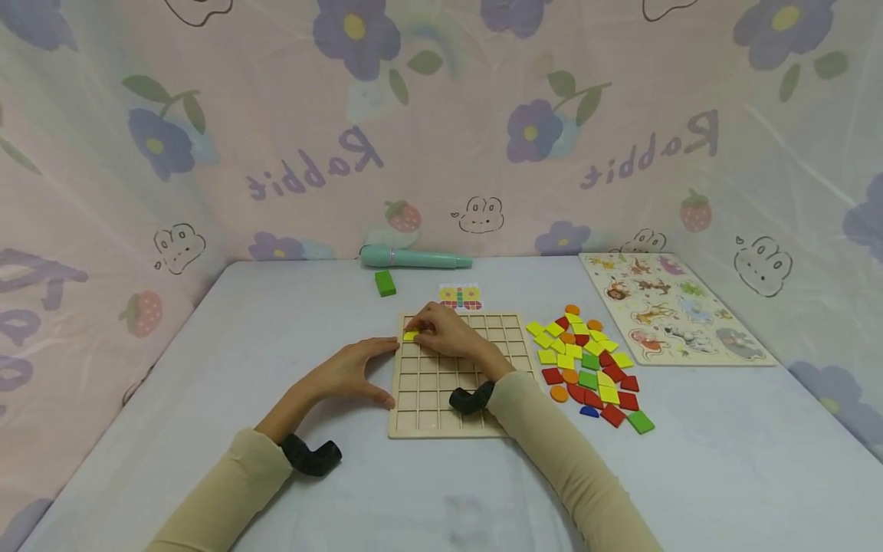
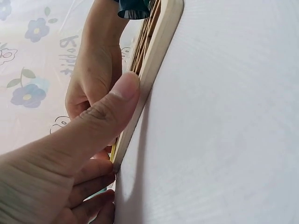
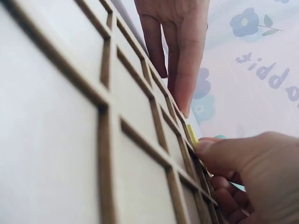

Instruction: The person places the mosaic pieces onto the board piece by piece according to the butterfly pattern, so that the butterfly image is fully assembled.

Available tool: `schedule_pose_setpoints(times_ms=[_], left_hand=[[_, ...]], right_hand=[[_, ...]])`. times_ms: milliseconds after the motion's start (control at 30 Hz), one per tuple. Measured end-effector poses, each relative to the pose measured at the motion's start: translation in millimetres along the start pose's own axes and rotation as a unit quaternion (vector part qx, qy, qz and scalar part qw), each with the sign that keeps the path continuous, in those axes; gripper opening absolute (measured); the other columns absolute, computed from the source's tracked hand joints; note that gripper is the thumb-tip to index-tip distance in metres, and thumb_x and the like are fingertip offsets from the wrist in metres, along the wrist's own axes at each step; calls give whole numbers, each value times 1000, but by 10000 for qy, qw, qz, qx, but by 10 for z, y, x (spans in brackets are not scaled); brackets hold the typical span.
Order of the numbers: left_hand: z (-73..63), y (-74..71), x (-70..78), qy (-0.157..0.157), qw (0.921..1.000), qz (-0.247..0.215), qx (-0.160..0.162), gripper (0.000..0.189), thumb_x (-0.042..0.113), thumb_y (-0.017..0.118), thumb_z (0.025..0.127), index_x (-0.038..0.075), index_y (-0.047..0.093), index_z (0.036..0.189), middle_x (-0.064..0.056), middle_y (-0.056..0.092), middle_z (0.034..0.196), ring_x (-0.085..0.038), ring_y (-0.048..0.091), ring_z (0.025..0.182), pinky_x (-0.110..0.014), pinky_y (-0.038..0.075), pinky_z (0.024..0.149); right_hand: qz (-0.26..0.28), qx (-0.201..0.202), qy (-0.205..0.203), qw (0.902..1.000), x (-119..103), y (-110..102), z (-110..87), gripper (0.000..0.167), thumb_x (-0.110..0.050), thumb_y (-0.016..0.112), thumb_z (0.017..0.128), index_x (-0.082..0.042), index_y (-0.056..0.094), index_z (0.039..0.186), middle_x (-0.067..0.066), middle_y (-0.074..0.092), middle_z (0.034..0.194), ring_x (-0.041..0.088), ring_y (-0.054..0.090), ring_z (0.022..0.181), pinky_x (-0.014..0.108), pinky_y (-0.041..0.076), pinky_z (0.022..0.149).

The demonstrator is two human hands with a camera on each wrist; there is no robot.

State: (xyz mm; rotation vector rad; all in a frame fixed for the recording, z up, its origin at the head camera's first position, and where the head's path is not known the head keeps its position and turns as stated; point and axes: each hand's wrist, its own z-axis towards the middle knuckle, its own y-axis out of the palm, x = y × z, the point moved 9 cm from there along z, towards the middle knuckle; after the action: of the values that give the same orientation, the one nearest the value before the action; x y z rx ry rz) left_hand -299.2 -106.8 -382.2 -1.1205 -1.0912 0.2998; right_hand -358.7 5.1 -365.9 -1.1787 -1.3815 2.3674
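A wooden grid board (image 1: 417,422) lies on the table. My right hand (image 1: 447,331) reaches over its upper left part and pinches a yellow tile (image 1: 411,336) between thumb and fingers. In the right wrist view the yellow tile (image 3: 192,134) stands at the thumb tip, close over the grid's cells. My left hand (image 1: 348,373) steadies the board's left side, fingers extended. The left wrist view shows its thumb (image 2: 107,109) against the board's side edge (image 2: 156,60), with the other fingertips farther along that edge.
Loose red, yellow, green and orange tiles (image 1: 589,380) spread right of the board, with a blue half-round piece (image 1: 589,412). Behind it lie a butterfly pattern card (image 1: 460,297), a green block (image 1: 385,283) and a teal microphone-shaped object (image 1: 414,257). An animal puzzle board (image 1: 662,307) lies back right.
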Motion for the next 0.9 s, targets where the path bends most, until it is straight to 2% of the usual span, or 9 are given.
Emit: schedule_pose_setpoints(times_ms=[167, 300, 433, 600, 733, 900], left_hand=[[15, 6, 4, 51, 10000, -13, 27, 98, 47, 83, 62, 4, 41, 140, -12, 40, 144, -31, 33, 134, -49, 29, 108], [29, 4, 13, 87, 9999, -54, 71, 98, 45, 84, 62, 4, 41, 140, -12, 39, 145, -31, 32, 135, -48, 28, 109], [25, 11, 4, 19, 9999, -81, 70, 98, 44, 84, 62, 4, 41, 140, -12, 38, 146, -32, 31, 135, -48, 26, 110], [6, -1, -5, 19, 9999, -5, 102, 99, 45, 84, 61, 4, 41, 140, -12, 39, 145, -32, 32, 135, -48, 27, 110], [-9, -18, -10, 39, 9999, 26, 132, 99, 45, 85, 60, 3, 42, 139, -13, 39, 145, -33, 32, 135, -49, 27, 109], [3, -7, 3, 87, 9999, 18, 86, 99, 45, 84, 61, 3, 41, 140, -13, 39, 145, -33, 32, 135, -49, 27, 109]], right_hand=[[358, 190, 93, 9991, 57, -142, -24, 27, -8, 62, 88, -3, 64, 114, 12, 59, 104, 19, 54, 92, 29, 49, 81], [588, 463, 28, 9972, 119, -480, -137, 25, -8, 63, 88, -2, 64, 113, 15, 60, 107, 26, 56, 97, 35, 51, 84], [592, 627, 181, 9961, 306, -890, -440, 26, -8, 63, 88, 1, 63, 113, 17, 60, 110, 30, 57, 98, 41, 50, 85], [177, 736, 955, 9925, 717, -1296, -911, 25, -11, 63, 89, -2, 64, 112, 13, 61, 111, 25, 56, 97, 42, 49, 85], [-95, 549, 1466, 9876, 1001, -1356, -1160, 24, -12, 66, 87, -3, 66, 110, 13, 63, 106, 24, 56, 93, 42, 50, 83], [-278, 228, 1580, 9868, 1159, -1208, -1277, 27, -15, 70, 84, -3, 68, 108, 9, 62, 98, 22, 56, 87, 40, 50, 80]])
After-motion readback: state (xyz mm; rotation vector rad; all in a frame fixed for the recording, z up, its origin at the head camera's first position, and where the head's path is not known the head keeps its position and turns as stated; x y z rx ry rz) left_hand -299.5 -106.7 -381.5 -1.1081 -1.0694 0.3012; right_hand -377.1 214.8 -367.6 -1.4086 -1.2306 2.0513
